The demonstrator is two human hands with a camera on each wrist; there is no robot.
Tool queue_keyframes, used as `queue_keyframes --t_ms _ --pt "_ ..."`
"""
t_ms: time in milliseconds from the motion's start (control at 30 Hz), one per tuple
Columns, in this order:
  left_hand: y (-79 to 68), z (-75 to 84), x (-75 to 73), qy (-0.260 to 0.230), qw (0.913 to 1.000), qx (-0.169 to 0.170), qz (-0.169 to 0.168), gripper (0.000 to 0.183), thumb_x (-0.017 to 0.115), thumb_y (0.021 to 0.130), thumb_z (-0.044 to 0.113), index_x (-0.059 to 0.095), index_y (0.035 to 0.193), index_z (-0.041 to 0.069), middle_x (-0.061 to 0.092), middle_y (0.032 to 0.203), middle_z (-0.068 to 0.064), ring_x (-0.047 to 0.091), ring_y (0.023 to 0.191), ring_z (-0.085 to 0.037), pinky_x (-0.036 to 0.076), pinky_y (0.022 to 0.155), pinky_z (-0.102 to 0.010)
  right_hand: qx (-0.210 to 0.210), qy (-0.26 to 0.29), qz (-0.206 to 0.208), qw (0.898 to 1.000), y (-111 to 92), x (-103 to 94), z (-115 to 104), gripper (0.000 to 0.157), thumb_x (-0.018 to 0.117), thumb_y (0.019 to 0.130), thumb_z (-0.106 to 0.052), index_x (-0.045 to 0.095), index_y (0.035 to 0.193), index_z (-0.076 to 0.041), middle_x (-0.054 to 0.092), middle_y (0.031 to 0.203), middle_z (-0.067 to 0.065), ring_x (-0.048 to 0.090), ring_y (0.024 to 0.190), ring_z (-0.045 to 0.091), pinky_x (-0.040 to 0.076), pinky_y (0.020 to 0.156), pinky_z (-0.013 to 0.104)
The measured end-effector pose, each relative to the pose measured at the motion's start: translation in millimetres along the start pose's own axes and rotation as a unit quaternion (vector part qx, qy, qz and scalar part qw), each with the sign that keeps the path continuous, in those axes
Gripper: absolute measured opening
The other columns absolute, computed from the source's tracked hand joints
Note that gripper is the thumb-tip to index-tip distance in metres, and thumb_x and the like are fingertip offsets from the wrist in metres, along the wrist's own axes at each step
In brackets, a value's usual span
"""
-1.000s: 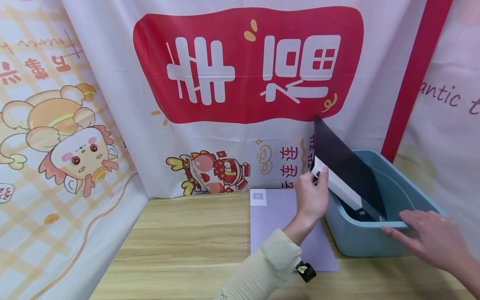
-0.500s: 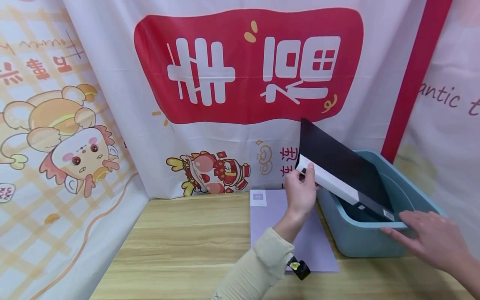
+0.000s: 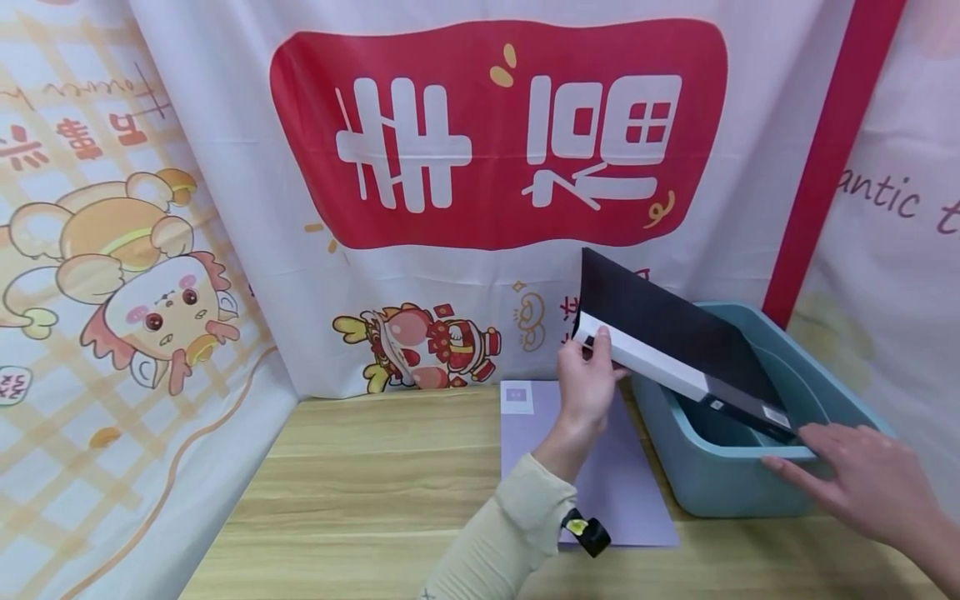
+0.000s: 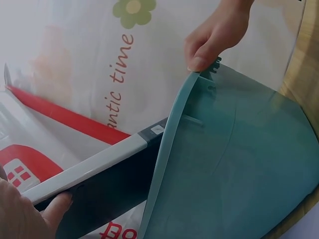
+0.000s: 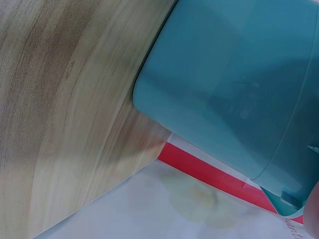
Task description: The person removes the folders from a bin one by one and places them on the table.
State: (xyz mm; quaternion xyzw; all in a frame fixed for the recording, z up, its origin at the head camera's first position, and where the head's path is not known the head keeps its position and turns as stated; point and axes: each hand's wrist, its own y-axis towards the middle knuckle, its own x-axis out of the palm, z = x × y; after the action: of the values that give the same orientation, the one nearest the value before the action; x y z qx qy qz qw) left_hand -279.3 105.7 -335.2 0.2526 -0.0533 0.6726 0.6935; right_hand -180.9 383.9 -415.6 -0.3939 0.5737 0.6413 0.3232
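Observation:
My left hand [image 3: 583,379] pinches the upper end of a black file folder [image 3: 667,333] by its white spine, thumb on the spine. The folder slants down to the right, its lower end inside a blue-green plastic bin [image 3: 742,483]. In the left wrist view the left hand [image 4: 30,214] holds the folder [image 4: 109,189] and the spine crosses the bin's rim [image 4: 172,124]. My right hand [image 3: 870,475] grips the bin's near right rim, fingers over the edge and thumb on the outside. Only a bit of that hand [image 5: 312,211] shows in the right wrist view.
A flat lilac sheet or folder [image 3: 540,433] with a white label lies on the wood-grain table [image 3: 360,483], left of the bin and partly under my left forearm. Printed cloth [image 3: 495,167] hangs behind and at both sides, close to the bin.
My left hand has moved left and slightly down with the folder, whose upper end now leans lower. More of the spine shows above the bin. The right hand stays on the rim.

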Motion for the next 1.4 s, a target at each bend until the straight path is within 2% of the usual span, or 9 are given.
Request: queue_keyframes --t_ms 133,267,500,767,1033,1400 --pt "1.7 0.6 -3.4 -0.002 0.9999 0.009 -0.010 0.022 0.053 0.096 0.016 0.060 0.101 -0.005 0.063 0.088 -0.016 0.066 0.082 -0.028 0.055 0.067 -0.046 0.000 0.002 0.001 1.000 0 -0.8 -1 0.046 0.065 0.075 -0.061 0.046 0.064 -0.020 0.038 0.055 -0.006 0.034 0.050 0.012 0.031 0.046 0.026" --pt "3.7 0.9 -6.4 -0.009 0.9998 0.010 -0.016 0.022 0.052 0.097 0.014 0.059 0.101 -0.006 0.063 0.088 -0.018 0.067 0.082 -0.029 0.056 0.064 -0.043 0.003 0.002 -0.003 1.000 0 -1.2 -1 0.045 0.064 0.076 -0.062 0.047 0.064 -0.022 0.040 0.056 -0.007 0.035 0.050 0.012 0.032 0.047 0.025" --pt "6.5 0.4 -13.5 -0.027 0.9992 0.012 -0.026 0.023 0.050 0.097 0.012 0.057 0.102 -0.009 0.063 0.088 -0.022 0.066 0.082 -0.032 0.056 0.064 -0.043 0.003 0.002 -0.008 1.000 -1 0.4 -1 0.045 0.064 0.076 -0.062 0.047 0.064 -0.022 0.041 0.056 -0.006 0.035 0.050 0.012 0.032 0.046 0.026" --pt "10.2 4.0 -24.8 -0.024 0.9993 0.018 -0.024 0.023 0.050 0.098 0.014 0.057 0.102 -0.007 0.063 0.087 -0.020 0.067 0.079 -0.030 0.055 0.067 -0.050 0.004 0.003 -0.009 1.000 -1 0.6 -1 0.045 0.064 0.076 -0.062 0.047 0.064 -0.022 0.040 0.056 -0.006 0.035 0.049 0.012 0.032 0.046 0.026" --pt "12.5 8.5 -34.6 -0.007 0.9994 0.011 -0.031 0.025 0.050 0.098 0.018 0.058 0.105 -0.004 0.063 0.093 -0.021 0.067 0.085 -0.031 0.056 0.069 -0.040 -0.002 0.004 0.006 1.000 0 0.0 2 0.044 0.065 0.075 -0.061 0.047 0.063 -0.022 0.040 0.056 -0.007 0.034 0.049 0.012 0.032 0.045 0.025" --pt "15.3 15.6 -46.2 -0.008 0.9995 0.004 -0.032 0.030 0.051 0.098 0.021 0.055 0.112 -0.005 0.062 0.099 -0.024 0.066 0.091 -0.032 0.055 0.074 -0.043 -0.007 0.003 0.011 1.000 0 -1.6 2 0.044 0.065 0.075 -0.061 0.049 0.065 -0.022 0.042 0.058 -0.007 0.035 0.050 0.012 0.031 0.045 0.025"
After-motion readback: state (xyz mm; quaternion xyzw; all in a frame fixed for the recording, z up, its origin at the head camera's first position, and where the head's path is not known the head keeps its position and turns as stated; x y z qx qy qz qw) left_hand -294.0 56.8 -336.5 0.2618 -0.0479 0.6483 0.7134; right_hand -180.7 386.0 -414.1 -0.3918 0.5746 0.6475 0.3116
